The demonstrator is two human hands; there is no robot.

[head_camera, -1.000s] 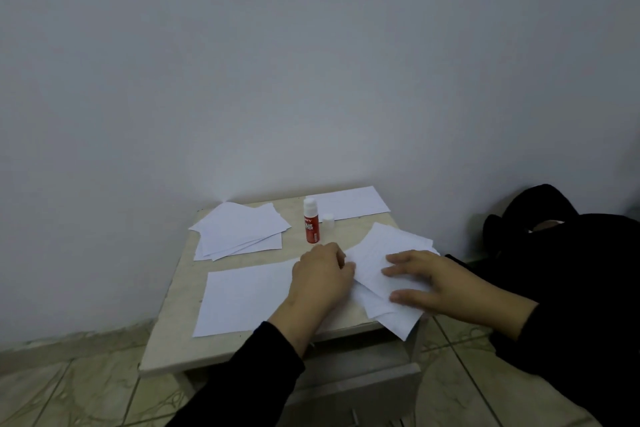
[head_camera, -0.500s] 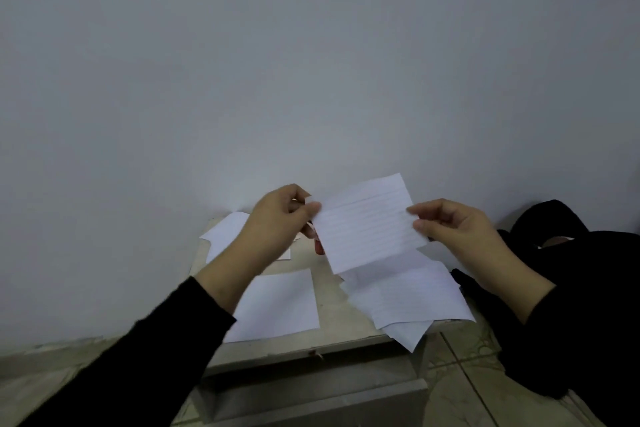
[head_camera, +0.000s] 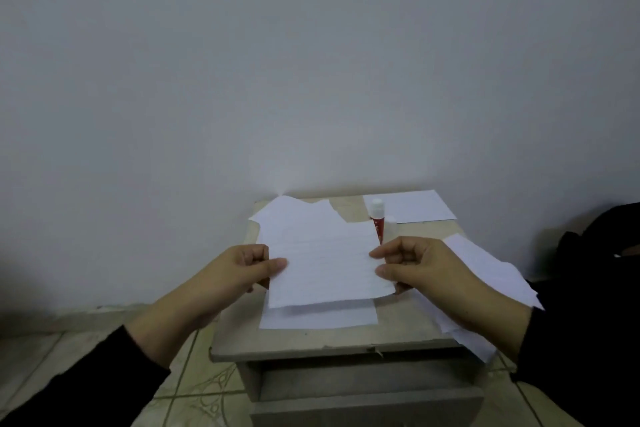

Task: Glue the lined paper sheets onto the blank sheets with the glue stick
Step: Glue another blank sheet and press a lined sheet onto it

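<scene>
Small bench (head_camera: 311, 345) against grey wall: left hand (head_camera: 239, 270) and right hand (head_camera: 415, 267) each pinch-grip 1 lined sheet (head_camera: 325, 263) over blank sheet (head_camera: 318, 317); should square edges before lowering.

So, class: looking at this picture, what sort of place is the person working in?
Probably a room at home rather than a classroom or workshop. The work surface is a small bedside-style table with a drawer, pushed against a bare wall, on a patterned tiled floor.
</scene>
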